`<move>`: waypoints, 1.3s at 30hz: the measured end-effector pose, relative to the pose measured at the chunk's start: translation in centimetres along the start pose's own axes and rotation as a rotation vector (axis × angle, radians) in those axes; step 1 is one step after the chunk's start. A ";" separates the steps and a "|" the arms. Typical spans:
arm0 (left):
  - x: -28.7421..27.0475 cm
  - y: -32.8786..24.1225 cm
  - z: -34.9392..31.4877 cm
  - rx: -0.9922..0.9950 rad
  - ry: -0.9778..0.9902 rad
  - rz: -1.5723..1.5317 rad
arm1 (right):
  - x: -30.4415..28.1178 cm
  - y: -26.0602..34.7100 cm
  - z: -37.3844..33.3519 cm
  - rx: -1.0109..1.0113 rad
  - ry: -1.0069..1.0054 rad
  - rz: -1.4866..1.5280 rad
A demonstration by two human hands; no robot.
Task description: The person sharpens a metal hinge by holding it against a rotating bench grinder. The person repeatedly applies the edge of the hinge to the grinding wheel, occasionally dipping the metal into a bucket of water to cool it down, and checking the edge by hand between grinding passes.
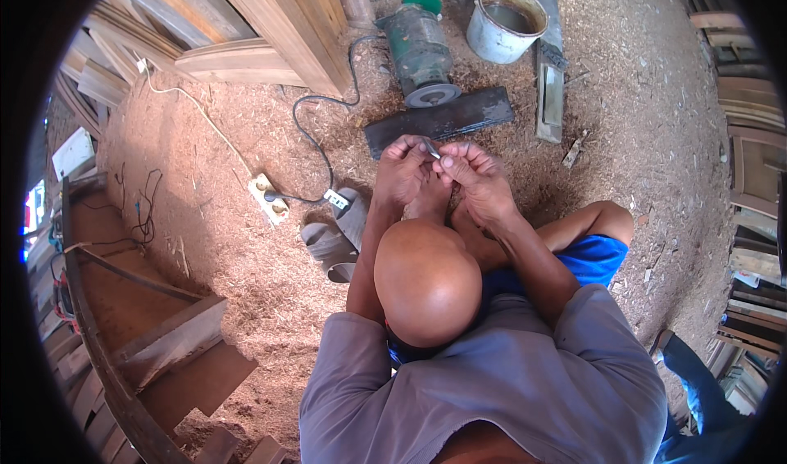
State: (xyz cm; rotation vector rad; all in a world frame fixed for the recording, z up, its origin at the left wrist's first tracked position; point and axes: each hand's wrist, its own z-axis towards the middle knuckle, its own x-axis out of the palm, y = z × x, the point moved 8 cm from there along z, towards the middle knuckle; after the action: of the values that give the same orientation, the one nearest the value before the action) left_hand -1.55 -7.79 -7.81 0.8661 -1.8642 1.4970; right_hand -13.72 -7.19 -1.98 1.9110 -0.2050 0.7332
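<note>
Nearby, grey bucket (506, 23) holds murky water; both hands (443, 173) pinch small blade (431, 147).

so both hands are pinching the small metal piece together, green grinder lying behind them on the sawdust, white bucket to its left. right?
Nearly. The head view shows the left hand and right hand together on the small metal piece, with the green grinder behind them on the sawdust. But the white bucket stands to the grinder's right, not its left.

left hand (402, 169): raised, fingers curled, pinching | right hand (475, 173): raised, fingertips pinching, touching left | forearms converge forward
</note>
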 end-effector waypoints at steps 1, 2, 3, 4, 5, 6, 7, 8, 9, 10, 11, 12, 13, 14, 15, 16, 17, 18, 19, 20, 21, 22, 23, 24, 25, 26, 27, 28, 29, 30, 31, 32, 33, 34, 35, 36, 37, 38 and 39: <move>0.0 0.0 0.0 -0.001 0.013 -0.006 | 0.0 0.1 0.0 -0.001 0.001 0.000; -0.1 0.1 0.1 -0.003 0.013 -0.008 | 0.1 0.1 0.1 -0.001 0.001 0.000; -0.2 0.1 0.1 -0.005 0.014 -0.010 | 0.1 0.1 0.1 -0.002 0.002 0.000; -0.3 0.2 0.1 -0.006 0.014 -0.012 | 0.1 0.1 0.1 -0.002 0.003 -0.001; -0.3 0.2 0.1 -0.007 0.018 -0.011 | 0.1 0.2 0.1 -0.003 0.003 -0.003; -0.3 0.2 0.1 -0.007 0.022 -0.011 | 0.2 0.2 0.1 -0.004 0.004 -0.004; -0.3 0.2 0.1 -0.007 0.027 -0.010 | 0.2 0.2 0.1 -0.002 0.009 -0.005; -0.3 0.1 0.1 0.001 0.032 -0.001 | 0.2 0.2 0.1 -0.001 0.013 -0.006; -0.3 0.1 0.1 0.010 0.037 0.008 | 0.2 0.2 0.1 0.001 0.018 -0.007; -0.2 0.1 0.1 0.019 0.042 0.018 | 0.2 0.2 0.1 0.003 0.014 -0.009; -0.3 0.1 0.1 0.019 0.042 0.018 | 0.1 0.1 0.1 0.006 0.011 -0.011; -0.4 0.1 0.1 0.019 0.040 0.018 | 0.1 0.1 0.0 0.010 0.008 -0.012; -0.5 0.1 0.1 0.019 0.039 0.019 | 0.2 0.0 0.0 0.010 0.011 -0.012; -0.6 0.1 0.0 0.014 0.034 0.024 | 0.2 0.0 0.0 0.011 0.015 -0.011; -0.6 0.1 0.0 0.007 0.029 0.028 | 0.2 0.0 0.0 0.011 0.017 -0.011; -0.6 0.1 0.0 0.001 0.025 0.032 | 0.2 0.0 0.0 0.014 0.013 -0.010; -0.6 0.1 0.0 0.000 0.007 0.034 | 0.2 0.0 -0.1 0.018 0.008 -0.009; -0.4 0.1 0.0 -0.001 -0.012 0.035 | 0.1 0.0 -0.1 0.022 0.003 -0.008; -0.2 0.1 0.0 -0.003 -0.031 0.036 | 0.0 -0.1 -0.1 0.025 0.001 -0.014; -0.1 0.1 0.0 0.002 -0.037 0.044 | -0.1 -0.1 -0.1 0.027 -0.003 -0.020; -0.1 0.0 0.0 0.008 -0.045 0.053 | -0.1 -0.2 -0.1 0.030 -0.003 -0.025; -0.1 0.0 0.0 0.014 -0.052 0.063 | -0.1 -0.3 -0.2 0.037 -0.002 -0.017; -0.1 0.0 0.0 0.012 -0.030 0.063 | -0.2 -0.4 -0.2 0.043 -0.001 -0.010; -0.4 -0.1 0.0 0.009 -0.009 0.064 | -0.2 -0.4 -0.2 0.050 0.000 -0.003; -0.5 0.0 0.0 0.007 0.013 0.064 | -0.2 -0.5 -0.2 0.049 0.004 0.002; -0.9 0.1 0.0 0.008 0.010 0.064 | -0.2 -0.6 -0.2 0.048 0.009 0.007; -0.9 0.2 0.1 0.008 0.007 0.063 | -0.3 -0.6 -0.2 0.046 0.012 0.011; -1.0 0.3 0.1 0.009 0.004 0.062 | -0.3 -0.6 -0.2 0.048 0.011 0.011; -1.1 0.3 0.1 0.007 0.007 0.053 | -0.3 -0.5 -0.2 0.049 0.011 0.012; -1.1 0.4 0.1 0.004 0.010 0.044 | -0.4 -0.5 -0.2 0.050 0.011 0.012; -1.0 0.4 0.1 0.002 0.014 0.035 | -0.4 -0.4 -0.3 0.043 0.012 0.012; -1.0 0.5 0.1 0.003 0.018 0.034 | -0.3 -0.4 -0.2 0.036 0.012 0.011; -1.0 0.4 0.1 0.005 0.023 0.033 | -0.3 -0.3 -0.2 0.029 0.014 0.011; -0.9 0.4 0.1 0.006 0.027 0.033 | -0.3 -0.4 -0.2 0.041 0.017 0.021; -1.0 0.2 0.0 0.023 0.027 0.032 | -0.3 -0.5 -0.2 0.053 0.019 0.032; -0.7 0.0 0.0 0.039 0.029 0.030 | -0.3 -0.5 -0.2 0.065 0.021 0.041; -0.5 -0.3 0.0 0.055 0.030 0.028 | -0.4 -0.6 -0.3 0.069 0.027 0.039; -0.3 -0.7 -0.1 0.070 0.040 0.034 | -0.4 -0.7 -0.4 0.073 0.033 0.038; 0.4 -1.4 -0.2 0.085 0.049 0.039 | -0.6 -0.8 -0.4 0.077 0.039 0.036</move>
State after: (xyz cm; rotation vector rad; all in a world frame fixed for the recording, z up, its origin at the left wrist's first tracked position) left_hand -0.70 -7.87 -6.60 0.8286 -1.8036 1.6171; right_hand -13.96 -6.61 -2.82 1.9686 -0.1899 0.8124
